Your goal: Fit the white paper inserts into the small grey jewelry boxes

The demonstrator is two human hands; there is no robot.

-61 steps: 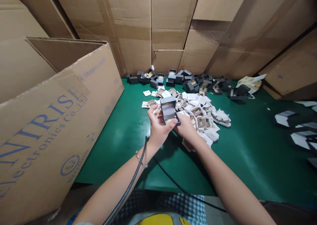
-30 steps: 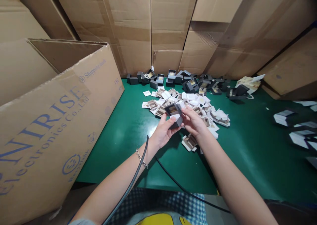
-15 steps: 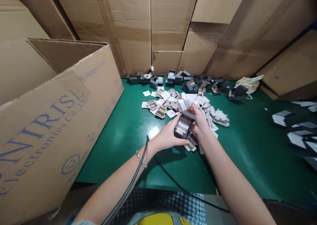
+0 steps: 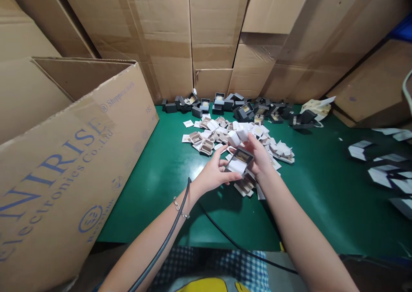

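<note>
A small black hinged box [image 4: 243, 155] stands open between my hands, with a pale insert [image 4: 236, 167] at its near side. My left hand [image 4: 216, 171] grips the box from the left, its thumb along the near edge and its other fingers bent around the far side. From the right, my right hand [image 4: 259, 158] supports the box, its lower fingers partly hidden behind it. A white folded card piece [image 4: 238, 136] is at this hand's upper fingertips. Just beyond and beneath lies a loose pile of white and grey-brown card inserts [image 4: 206, 145].
Several open black boxes [image 4: 219, 103] line the back of the green table [image 4: 154, 189]. A large carton [image 4: 106, 142] stands left, cardboard walls the back. White folded pieces [image 4: 386, 176] lie at right. A black cable [image 4: 170, 236] crosses my left forearm.
The black box has tilted, so its dark lid interior faces me more and the pale insert shows at the near side. My left fingers have shifted and spread somewhat. The view moved slightly.
</note>
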